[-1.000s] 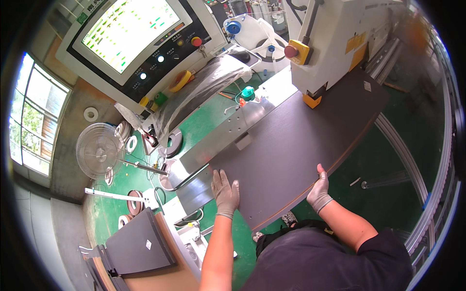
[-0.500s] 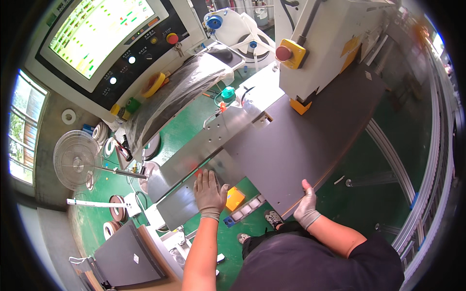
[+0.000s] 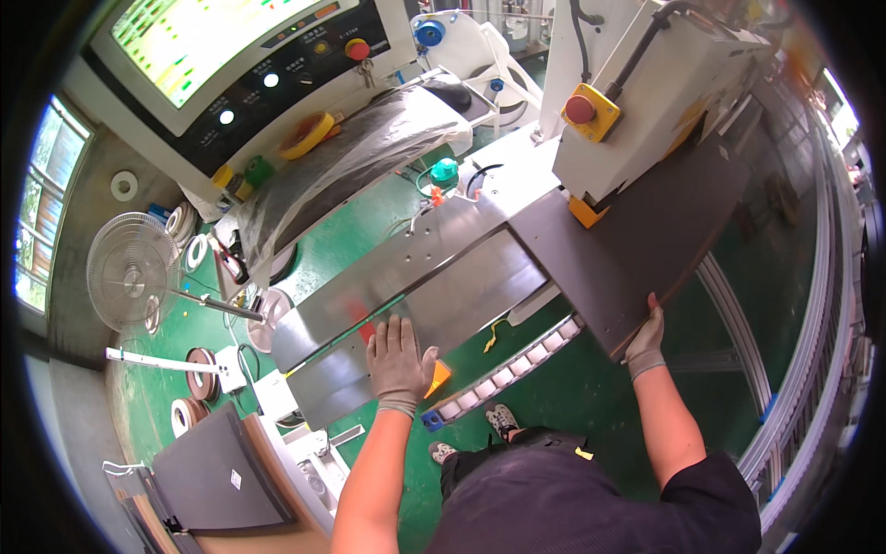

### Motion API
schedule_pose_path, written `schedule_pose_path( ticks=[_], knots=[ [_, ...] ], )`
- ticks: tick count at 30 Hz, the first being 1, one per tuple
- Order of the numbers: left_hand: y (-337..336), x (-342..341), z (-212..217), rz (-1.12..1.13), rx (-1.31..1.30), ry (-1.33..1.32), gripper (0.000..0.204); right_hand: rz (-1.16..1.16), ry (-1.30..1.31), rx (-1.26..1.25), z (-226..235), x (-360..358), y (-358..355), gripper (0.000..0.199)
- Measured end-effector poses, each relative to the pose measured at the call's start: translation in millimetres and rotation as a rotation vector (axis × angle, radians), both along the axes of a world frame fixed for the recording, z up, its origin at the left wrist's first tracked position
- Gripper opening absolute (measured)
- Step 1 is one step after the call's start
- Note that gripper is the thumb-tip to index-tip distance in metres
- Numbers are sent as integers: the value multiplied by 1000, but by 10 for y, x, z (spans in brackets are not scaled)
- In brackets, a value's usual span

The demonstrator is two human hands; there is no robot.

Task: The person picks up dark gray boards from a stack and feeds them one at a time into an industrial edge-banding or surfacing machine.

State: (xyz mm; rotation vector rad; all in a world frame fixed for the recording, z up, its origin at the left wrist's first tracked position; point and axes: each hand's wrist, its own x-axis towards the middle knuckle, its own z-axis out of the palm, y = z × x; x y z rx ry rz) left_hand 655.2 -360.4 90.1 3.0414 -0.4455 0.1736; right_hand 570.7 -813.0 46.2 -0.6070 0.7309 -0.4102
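A dark grey flat panel [image 3: 637,235] lies partly under the white machine head [image 3: 637,120] on the right. My right hand [image 3: 646,340], in a thin light glove, grips the panel's near corner, thumb on the side edge and the other fingers hidden beneath. My left hand [image 3: 399,358], gloved too, rests flat on the shiny metal machine table [image 3: 484,282], fingers stretched out and nothing in them. Beside its thumb, an orange-yellow piece [image 3: 437,377] shows below the table edge.
A row of white rollers [image 3: 503,374] runs along the table's near side. Metal rails [image 3: 798,360] curve along the right. A red stop button [image 3: 580,110] sits on the machine head. Further left stand a control console [image 3: 245,92], a fan [image 3: 134,277] and leaning grey boards [image 3: 217,471].
The panel has slid away to the right under the machine head, baring more metal table and rollers. My right hand has moved right with it; my left hand stays on the table.
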Motion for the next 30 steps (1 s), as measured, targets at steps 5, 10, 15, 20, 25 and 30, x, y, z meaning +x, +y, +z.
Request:
schedule_pose_path(
  ticks=[5, 10, 15, 20, 25, 30],
  knots=[
    [5, 59, -95, 6, -112, -11, 71, -79, -47, -9, 6, 146, -412, 36],
    [180, -402, -94, 21, -308, 32, 62, -67, 124, 156, -186, 81, 225, 19],
    [842, -1469, -108, -4, -732, 48, 44, 225, -156, -715, 3, -96, 1739, 15],
    [2243, -2498, -177, 649, -774, -95, 33, 690, -150, -1965, 392, 139, 2667, 28],
    [3790, -3643, -771, 1451, -1275, -652, 37, 741, -63, -2024, 317, 179, 2817, 35],
    [3954, -3548, -690, 1537, -2073, -397, 26, 779, 51, -2029, 252, 265, 2694, 40]
  ],
)
